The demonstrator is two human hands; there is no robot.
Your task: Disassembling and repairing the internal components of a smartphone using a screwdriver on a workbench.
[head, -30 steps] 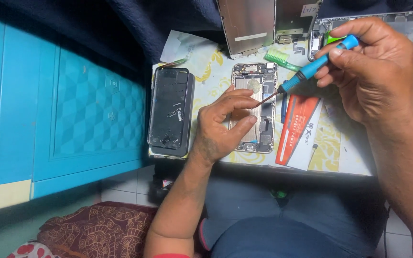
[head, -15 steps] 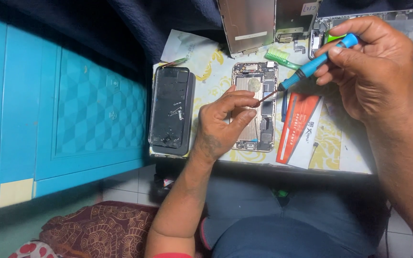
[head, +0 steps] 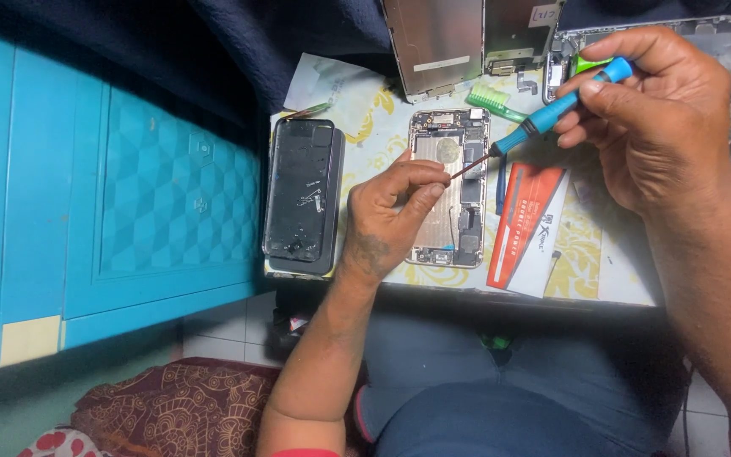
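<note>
Right, the left hand (head: 395, 216) is planted on the opened phone (head: 450, 190), fingers curled and pinched together at the upper part of its exposed body, just where the thin screwdriver tip arrives. Whether those fingertips actually trap a tiny screw or part, I cannot tell; anything that small is hidden under them. The right hand (head: 657, 114) is closed around the blue-handled screwdriver (head: 552, 118), held high and slanting down-left, thumb and fingers wrapped on the grip near its green cap.

The phone lies flat on the patterned table (head: 577, 254), back shell open to the camera, between a dark phone with a cracked screen (head: 302, 190) on its left and a red and white packet (head: 530, 224) on its right. A green brush (head: 492, 101) sits just above it, and a silver screen plate (head: 437, 42) rests further up.

Now the risk, as I read it: the tool comes in at a long, shallow angle, so the tip could skate off a screw head and scratch the board or a flex cable. A loosened screw could also roll off the near table edge into the lap below.
</note>
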